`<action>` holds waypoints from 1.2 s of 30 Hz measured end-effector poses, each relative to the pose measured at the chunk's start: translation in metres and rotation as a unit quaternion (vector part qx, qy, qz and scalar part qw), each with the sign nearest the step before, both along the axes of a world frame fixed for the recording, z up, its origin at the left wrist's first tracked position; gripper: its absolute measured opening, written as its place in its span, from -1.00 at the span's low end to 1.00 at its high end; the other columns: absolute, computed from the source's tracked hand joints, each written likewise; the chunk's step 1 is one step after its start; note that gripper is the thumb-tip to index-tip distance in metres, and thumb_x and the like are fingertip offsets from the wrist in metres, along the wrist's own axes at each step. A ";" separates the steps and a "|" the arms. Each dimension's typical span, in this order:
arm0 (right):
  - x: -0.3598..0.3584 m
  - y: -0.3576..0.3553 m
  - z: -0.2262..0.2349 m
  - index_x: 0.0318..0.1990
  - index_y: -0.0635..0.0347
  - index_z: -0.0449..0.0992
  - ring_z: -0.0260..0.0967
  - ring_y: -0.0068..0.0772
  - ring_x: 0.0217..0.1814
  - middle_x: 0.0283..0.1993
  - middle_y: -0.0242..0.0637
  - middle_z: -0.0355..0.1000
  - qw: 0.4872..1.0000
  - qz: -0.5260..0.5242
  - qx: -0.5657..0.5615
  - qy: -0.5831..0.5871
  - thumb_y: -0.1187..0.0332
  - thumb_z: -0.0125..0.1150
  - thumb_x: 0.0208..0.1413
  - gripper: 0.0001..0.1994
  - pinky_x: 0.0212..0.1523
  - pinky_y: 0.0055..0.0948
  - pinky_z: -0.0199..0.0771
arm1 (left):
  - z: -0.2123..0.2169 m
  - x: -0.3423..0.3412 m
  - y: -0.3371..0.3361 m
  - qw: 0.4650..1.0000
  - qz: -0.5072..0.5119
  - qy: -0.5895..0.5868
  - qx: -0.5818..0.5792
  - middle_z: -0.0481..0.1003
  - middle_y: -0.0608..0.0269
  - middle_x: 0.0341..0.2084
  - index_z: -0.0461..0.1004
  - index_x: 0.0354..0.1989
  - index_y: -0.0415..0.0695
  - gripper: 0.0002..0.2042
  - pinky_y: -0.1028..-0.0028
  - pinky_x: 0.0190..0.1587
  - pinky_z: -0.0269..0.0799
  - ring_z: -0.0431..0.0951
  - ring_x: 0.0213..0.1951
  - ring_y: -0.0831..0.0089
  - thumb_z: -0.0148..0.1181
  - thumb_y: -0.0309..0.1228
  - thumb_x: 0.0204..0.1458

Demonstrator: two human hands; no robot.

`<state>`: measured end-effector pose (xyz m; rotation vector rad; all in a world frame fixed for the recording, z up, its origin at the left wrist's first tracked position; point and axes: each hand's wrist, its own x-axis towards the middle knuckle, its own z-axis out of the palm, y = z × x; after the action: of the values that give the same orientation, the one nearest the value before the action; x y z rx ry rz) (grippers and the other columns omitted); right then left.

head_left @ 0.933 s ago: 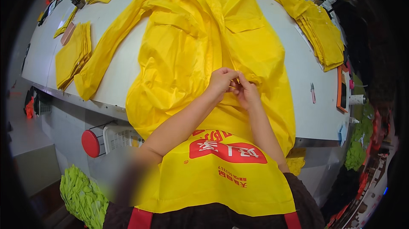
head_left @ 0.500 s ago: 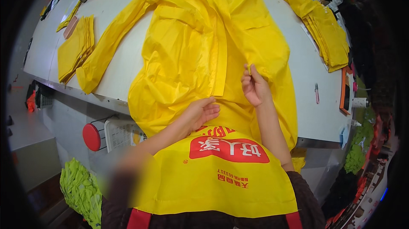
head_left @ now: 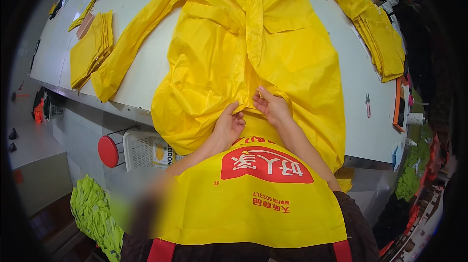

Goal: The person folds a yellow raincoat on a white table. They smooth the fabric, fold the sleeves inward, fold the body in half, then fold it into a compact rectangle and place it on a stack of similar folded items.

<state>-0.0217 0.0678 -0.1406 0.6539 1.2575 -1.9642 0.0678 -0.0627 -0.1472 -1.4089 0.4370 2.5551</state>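
Observation:
A yellow jacket (head_left: pixel 204 57), apparently a thin raincoat, lies spread on the white table, its sleeves reaching to both sides and its lower edge hanging toward me. My left hand (head_left: pixel 230 126) pinches the bottom corner of the left front panel, with the thumb on top and the other fingers curled. Close beside it, my right hand (head_left: pixel 274 108) grips the edge of the right front panel between thumb and fingers. The two front edges meet between my hands. Cloth hides part of the fingertips. Below, I wear a yellow apron (head_left: pixel 253 218) with a red printed patch.
Folded yellow pieces (head_left: pixel 91 50) lie left on the table (head_left: pixel 136 74), and another folded stack (head_left: pixel 381 42) lies right. Small thread snips (head_left: pixel 368 106) rest near an orange-edged box (head_left: pixel 399 106). Below left are a red round stool (head_left: pixel 107 151), a white basket (head_left: pixel 141 151) and a green cloth heap (head_left: pixel 92 213).
My right hand has come down and left, bringing the right front panel's edge to the middle over the left one. My left hand's fingers have curled onto the hem.

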 end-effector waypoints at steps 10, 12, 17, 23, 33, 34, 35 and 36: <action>0.001 0.009 0.006 -0.23 0.21 0.46 0.28 -0.55 -0.31 -0.33 -0.36 0.41 0.986 0.015 -0.160 -0.035 0.35 0.18 0.05 -0.83 -0.31 -0.56 0.35 | 0.022 -0.015 0.012 0.992 -0.100 0.073 0.028 0.47 0.31 -0.39 0.40 -0.26 -0.13 -0.87 0.64 -0.49 0.32 0.39 -0.49 0.58 0.10 -0.41 0.03; 0.004 0.009 0.014 -0.26 0.21 0.47 0.26 -0.59 -0.40 -0.37 -0.38 0.41 0.989 0.006 -0.147 -0.012 0.37 0.18 0.05 -0.86 -0.38 -0.59 0.34 | 0.026 -0.015 0.011 0.990 -0.121 0.078 0.008 0.48 0.29 -0.35 0.40 -0.23 -0.13 -0.85 0.59 -0.40 0.34 0.40 -0.42 0.55 0.06 -0.42 0.03; 0.006 0.008 0.038 -0.28 0.22 0.48 0.29 -0.60 -0.48 -0.40 -0.37 0.42 0.991 -0.031 -0.129 0.034 0.40 0.19 0.04 -0.87 -0.44 -0.63 0.37 | 0.031 -0.024 0.008 0.983 -0.126 0.133 0.030 0.48 0.19 -0.30 0.38 -0.17 -0.17 -0.80 0.42 -0.17 0.34 0.42 -0.24 0.42 -0.01 -0.49 0.00; 0.001 0.013 0.043 -0.27 0.23 0.48 0.35 -0.58 -0.42 -0.37 -0.37 0.44 0.993 -0.036 -0.091 0.064 0.42 0.20 0.02 -0.87 -0.40 -0.64 0.40 | 0.020 -0.038 0.001 0.973 -0.111 0.179 0.095 0.44 0.11 -0.30 0.34 -0.11 -0.21 -0.74 0.36 -0.18 0.38 0.41 -0.22 0.34 0.05 -0.49 -0.01; 0.000 0.018 0.049 -0.32 0.21 0.46 0.27 -0.60 -0.48 -0.46 -0.43 0.38 0.994 -0.026 -0.064 0.090 0.39 0.21 0.02 -0.89 -0.46 -0.66 0.34 | 0.024 -0.052 -0.014 0.951 -0.252 0.158 0.088 0.43 0.22 -0.41 0.38 -0.23 -0.12 -0.75 0.56 -0.46 0.39 0.39 -0.44 0.48 0.20 -0.28 0.00; 0.001 0.019 0.050 -0.35 0.21 0.45 0.24 -0.61 -0.50 -0.47 -0.45 0.35 0.994 -0.022 -0.033 0.106 0.39 0.20 0.03 -0.89 -0.48 -0.66 0.30 | 0.026 -0.051 -0.017 0.950 -0.256 0.161 0.075 0.42 0.23 -0.42 0.38 -0.23 -0.12 -0.76 0.54 -0.46 0.39 0.39 -0.43 0.47 0.20 -0.29 -0.01; 0.002 0.020 0.050 -0.37 0.20 0.44 0.20 -0.62 -0.51 -0.49 -0.47 0.32 0.993 -0.018 -0.003 0.121 0.38 0.20 0.03 -0.89 -0.51 -0.67 0.26 | 0.030 -0.051 -0.019 0.950 -0.260 0.163 0.063 0.42 0.24 -0.42 0.39 -0.24 -0.13 -0.77 0.53 -0.46 0.39 0.40 -0.43 0.47 0.20 -0.31 -0.02; 0.003 0.022 0.051 -0.40 0.20 0.43 0.17 -0.64 -0.53 -0.51 -0.48 0.29 0.990 -0.014 0.028 0.136 0.37 0.19 0.04 -0.89 -0.53 -0.67 0.21 | 0.034 -0.052 -0.020 0.949 -0.263 0.166 0.051 0.42 0.25 -0.42 0.39 -0.25 -0.13 -0.78 0.52 -0.45 0.39 0.40 -0.42 0.47 0.20 -0.33 -0.02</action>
<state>-0.0185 0.0901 -0.0898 0.4431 1.4773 -2.0993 0.0161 -0.0830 -0.1131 -0.6966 0.6239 2.3138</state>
